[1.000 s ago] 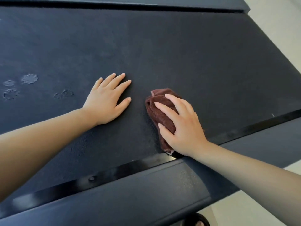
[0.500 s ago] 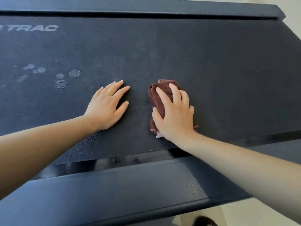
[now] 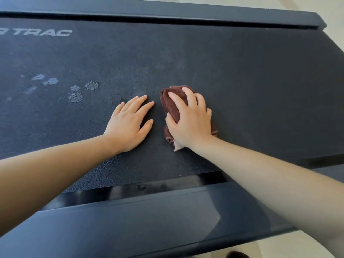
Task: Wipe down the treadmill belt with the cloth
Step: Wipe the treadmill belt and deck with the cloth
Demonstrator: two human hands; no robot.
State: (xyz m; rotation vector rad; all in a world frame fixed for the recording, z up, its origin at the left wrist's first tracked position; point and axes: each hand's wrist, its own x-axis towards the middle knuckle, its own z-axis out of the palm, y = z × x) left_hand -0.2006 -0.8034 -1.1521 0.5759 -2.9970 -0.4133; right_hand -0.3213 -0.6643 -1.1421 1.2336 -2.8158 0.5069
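The dark textured treadmill belt [image 3: 242,81] fills most of the view, with white "TRAC" lettering at the far left. A bunched brown cloth [image 3: 170,105] lies on the belt near its middle. My right hand [image 3: 191,121] presses down on the cloth, fingers curled over it and covering most of it. My left hand [image 3: 128,123] rests flat on the bare belt just left of the cloth, fingers spread, holding nothing. Several pale dried spots [image 3: 76,96] mark the belt left of my left hand.
A dark side rail [image 3: 139,220] runs along the near edge of the belt, and another rail [image 3: 167,12] along the far edge. Pale floor [image 3: 279,250] shows at the bottom right and top right.
My right hand has slid the cloth away from the near rail toward the middle of the belt. The view has shifted so the lettering and more spots appear at left.
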